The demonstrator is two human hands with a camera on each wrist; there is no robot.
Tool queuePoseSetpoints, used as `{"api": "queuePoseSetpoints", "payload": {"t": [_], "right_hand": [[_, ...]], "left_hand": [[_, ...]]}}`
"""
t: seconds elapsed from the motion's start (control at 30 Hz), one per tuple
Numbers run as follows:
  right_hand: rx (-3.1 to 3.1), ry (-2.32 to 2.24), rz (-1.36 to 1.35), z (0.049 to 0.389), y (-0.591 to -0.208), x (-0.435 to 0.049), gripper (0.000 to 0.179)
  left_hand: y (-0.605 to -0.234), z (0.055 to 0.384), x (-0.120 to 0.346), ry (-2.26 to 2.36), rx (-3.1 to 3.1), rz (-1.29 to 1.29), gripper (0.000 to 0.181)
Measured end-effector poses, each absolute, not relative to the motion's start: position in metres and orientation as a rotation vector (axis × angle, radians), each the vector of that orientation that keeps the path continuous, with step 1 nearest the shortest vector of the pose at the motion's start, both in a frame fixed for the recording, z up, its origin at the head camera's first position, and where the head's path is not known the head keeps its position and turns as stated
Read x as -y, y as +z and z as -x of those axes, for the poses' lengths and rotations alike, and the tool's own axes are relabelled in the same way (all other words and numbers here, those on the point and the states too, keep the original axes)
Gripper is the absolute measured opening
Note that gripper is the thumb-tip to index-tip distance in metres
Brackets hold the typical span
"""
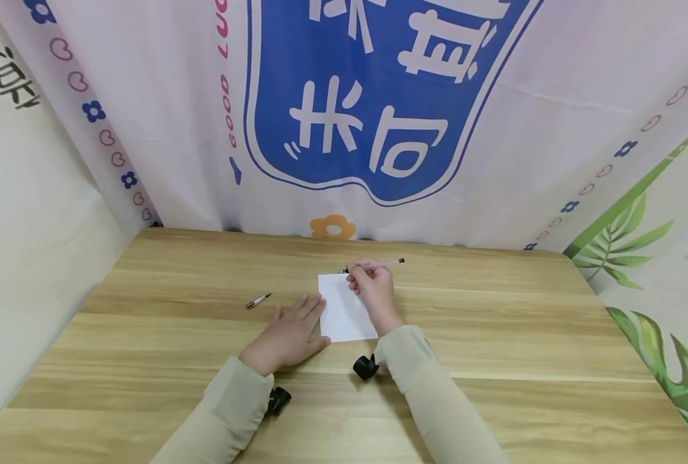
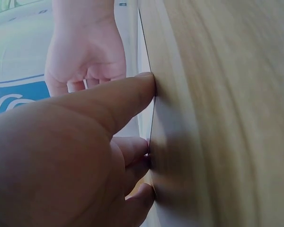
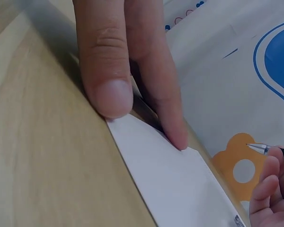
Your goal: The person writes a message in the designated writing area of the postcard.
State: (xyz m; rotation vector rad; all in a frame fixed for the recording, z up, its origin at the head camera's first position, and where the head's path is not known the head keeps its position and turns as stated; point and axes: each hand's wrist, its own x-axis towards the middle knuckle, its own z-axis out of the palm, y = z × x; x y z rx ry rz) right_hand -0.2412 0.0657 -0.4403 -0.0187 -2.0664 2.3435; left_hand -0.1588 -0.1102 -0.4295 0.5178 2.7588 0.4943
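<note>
A white sheet of paper (image 1: 346,312) lies on the wooden table. My left hand (image 1: 288,335) is spread flat at its left side, with thumb and fingertips touching the paper's edge; the left wrist view shows this hand (image 2: 61,146) close up. Over the sheet's upper right part, my right hand (image 1: 374,290) pinches a pen (image 1: 387,263). The pen slants nearly level, its metal tip pointing left and apart from the paper in the right wrist view, where the right hand (image 3: 274,189) shows at the lower right. To the left lies a short, slim pen-like piece (image 1: 258,301).
Around the paper stretches the wooden table (image 1: 494,335). A printed curtain (image 1: 193,161) hangs along its far edge. Small black devices, one at the left wrist (image 1: 278,401) and one at the right wrist (image 1: 365,367), sit just above the tabletop.
</note>
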Motion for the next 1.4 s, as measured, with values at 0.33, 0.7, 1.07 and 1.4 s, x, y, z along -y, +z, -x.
{"api": "queuePoseSetpoints", "payload": {"t": [0.33, 0.7, 1.07, 1.4], "right_hand": [[2.023, 2.296, 0.054, 0.253, -0.446, -0.056, 0.011], [2.055, 2.296, 0.003, 0.256, -0.448, -0.053, 0.014], [2.203, 2.146, -0.184, 0.255, -0.460, -0.052, 0.019], [2.272, 2.043, -0.256, 0.257, -0.466, -0.053, 0.011]], "left_hand": [[-0.430, 0.158, 0.109, 0.500, -2.759, -0.536, 0.073], [-0.433, 0.162, 0.110, 0.477, -2.755, -0.544, 0.075], [-0.430, 0.159, 0.113, 0.484, -2.737, -0.515, 0.074], [-0.431, 0.161, 0.114, 0.491, -2.726, -0.508, 0.074]]}}
